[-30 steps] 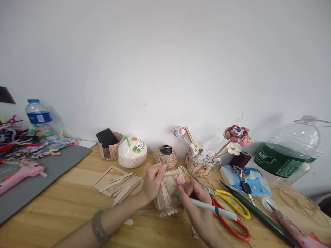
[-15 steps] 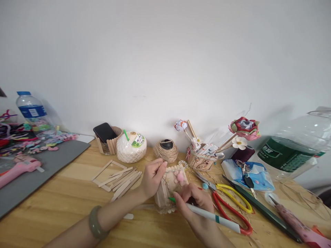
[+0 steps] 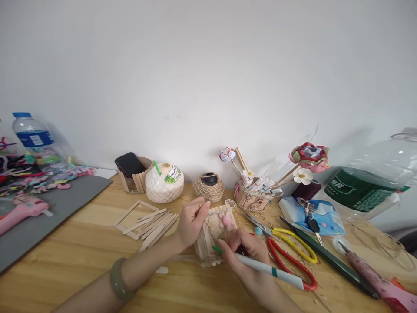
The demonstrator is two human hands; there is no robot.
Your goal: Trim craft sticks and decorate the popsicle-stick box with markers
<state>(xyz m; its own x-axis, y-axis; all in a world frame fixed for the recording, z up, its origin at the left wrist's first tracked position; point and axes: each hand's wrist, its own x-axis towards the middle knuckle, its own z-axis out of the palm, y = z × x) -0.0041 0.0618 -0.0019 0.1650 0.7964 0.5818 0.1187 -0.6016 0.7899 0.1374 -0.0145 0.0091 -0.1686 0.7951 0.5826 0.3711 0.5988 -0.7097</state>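
Observation:
A small popsicle-stick holder [image 3: 204,244], trimmed with twine and a pink pom-pom flower [image 3: 226,219], is tilted in front of me. My left hand [image 3: 193,219] has its fingers closed over the holder's upper left edge. In my right hand [image 3: 249,256] is a white marker [image 3: 257,264] with a green tip, which points at the holder's front face. The tip is at or very near the sticks; I cannot tell whether it touches. My right hand covers the holder's lower right part.
Loose popsicle sticks [image 3: 159,226] lie to the left. Behind stand a white coconut [image 3: 164,187], a twine ball [image 3: 208,191] and a decorated marker box [image 3: 252,201]. Scissors [image 3: 293,248] and a pink glue gun [image 3: 378,274] lie right; another glue gun [image 3: 22,213] rests on a grey mat [image 3: 74,200].
The view has shifted slightly. Both hands keep their grips, and the marker tip stays by the holder's front with hardly any movement.

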